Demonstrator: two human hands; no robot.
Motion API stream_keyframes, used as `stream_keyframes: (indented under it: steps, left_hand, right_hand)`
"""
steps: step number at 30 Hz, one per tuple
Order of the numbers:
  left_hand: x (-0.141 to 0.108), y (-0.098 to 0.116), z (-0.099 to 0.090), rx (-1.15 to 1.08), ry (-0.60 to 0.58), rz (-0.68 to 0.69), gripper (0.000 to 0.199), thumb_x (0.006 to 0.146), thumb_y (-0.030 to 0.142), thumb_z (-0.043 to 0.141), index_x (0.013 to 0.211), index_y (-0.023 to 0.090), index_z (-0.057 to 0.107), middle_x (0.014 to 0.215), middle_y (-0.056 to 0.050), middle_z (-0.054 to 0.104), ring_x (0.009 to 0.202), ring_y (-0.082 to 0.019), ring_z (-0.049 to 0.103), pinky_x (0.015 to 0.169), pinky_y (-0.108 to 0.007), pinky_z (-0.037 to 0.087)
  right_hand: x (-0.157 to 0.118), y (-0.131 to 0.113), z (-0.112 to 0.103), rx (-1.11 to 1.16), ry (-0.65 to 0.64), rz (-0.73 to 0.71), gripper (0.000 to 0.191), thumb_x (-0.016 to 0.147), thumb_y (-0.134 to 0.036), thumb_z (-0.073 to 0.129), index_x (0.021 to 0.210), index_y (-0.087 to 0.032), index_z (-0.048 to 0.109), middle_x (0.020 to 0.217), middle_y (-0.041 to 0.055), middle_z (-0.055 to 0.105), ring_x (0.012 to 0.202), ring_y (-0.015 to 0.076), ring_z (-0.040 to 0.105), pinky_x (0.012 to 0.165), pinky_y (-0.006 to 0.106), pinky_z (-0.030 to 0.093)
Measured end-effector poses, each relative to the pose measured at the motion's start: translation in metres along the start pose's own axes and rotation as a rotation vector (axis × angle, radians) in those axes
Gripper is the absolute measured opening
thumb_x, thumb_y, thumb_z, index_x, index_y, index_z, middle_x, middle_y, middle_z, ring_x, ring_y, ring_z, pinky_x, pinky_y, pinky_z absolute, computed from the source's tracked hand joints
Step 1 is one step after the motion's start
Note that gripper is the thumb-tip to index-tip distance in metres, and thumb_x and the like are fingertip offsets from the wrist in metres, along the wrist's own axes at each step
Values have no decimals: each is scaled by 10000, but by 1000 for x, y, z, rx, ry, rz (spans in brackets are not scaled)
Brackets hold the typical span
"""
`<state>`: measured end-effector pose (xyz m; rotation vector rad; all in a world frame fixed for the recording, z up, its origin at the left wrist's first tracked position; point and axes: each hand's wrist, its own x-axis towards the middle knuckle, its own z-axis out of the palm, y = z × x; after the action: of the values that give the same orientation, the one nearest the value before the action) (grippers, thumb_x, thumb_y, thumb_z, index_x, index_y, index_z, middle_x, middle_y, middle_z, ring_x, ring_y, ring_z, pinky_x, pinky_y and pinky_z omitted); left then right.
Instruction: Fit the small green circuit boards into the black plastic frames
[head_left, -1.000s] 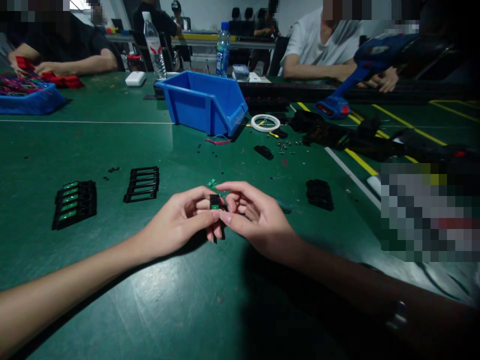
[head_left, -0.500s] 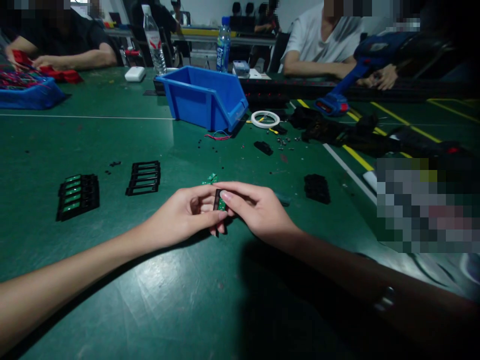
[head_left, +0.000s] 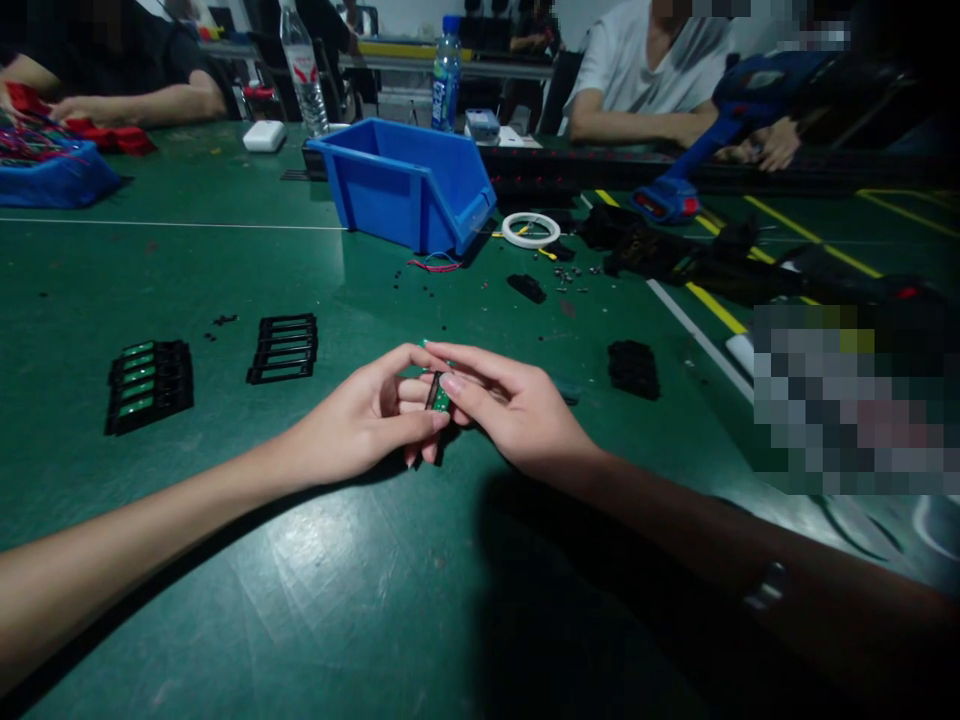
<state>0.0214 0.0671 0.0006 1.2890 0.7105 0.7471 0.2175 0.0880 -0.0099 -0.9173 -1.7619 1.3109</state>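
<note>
Between my two hands is a small green circuit board (head_left: 441, 401) set against a black plastic part, partly covered by my fingers. My left hand (head_left: 379, 405) grips it from the left, thumb along its lower edge. From the right, my right hand (head_left: 517, 405) presses its thumb on the upper end of the board. On the table to the left lie a black frame holding several green boards (head_left: 150, 385) and a black slotted frame (head_left: 283, 347) without boards. A dark stack of black parts (head_left: 634, 368) sits to the right.
A blue bin (head_left: 405, 185) stands ahead, with a white ring of tape (head_left: 531, 230) and scattered screws beside it. Farther right is a blue cordless drill (head_left: 720, 140). Two bottles (head_left: 446, 75) stand behind the bin. Other people sit across the table.
My hands stay together on the circuit board, tilting it slightly. The green pieces seen just beyond my fingers are now mostly hidden behind them. The view has shifted a little.
</note>
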Motion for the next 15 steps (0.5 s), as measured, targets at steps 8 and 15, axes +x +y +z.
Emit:
stream_keyframes:
  steps: [8,15]
  left_hand:
    - [0,-1,-1,-28,42,23,336,933,163,655,1126,230,388,911,-16,704,567,-75,617,490,-154,459]
    - [2,-2,-1,-31,107,95,249,973,214,619,1163,177,462,891,-53,720,622,-137,692,548,-232,562]
  right_hand:
    - [-6,-3,-6,-210,-34,-126,307,1019,-321,535,1262,-242,707,807,13,707,733,164,664,714,308,538]
    - [-5,-1,-1,-65,77,-162,193,1007,-283,570,1110,-186,701,847,17,707,767,137,693,735,268,558]
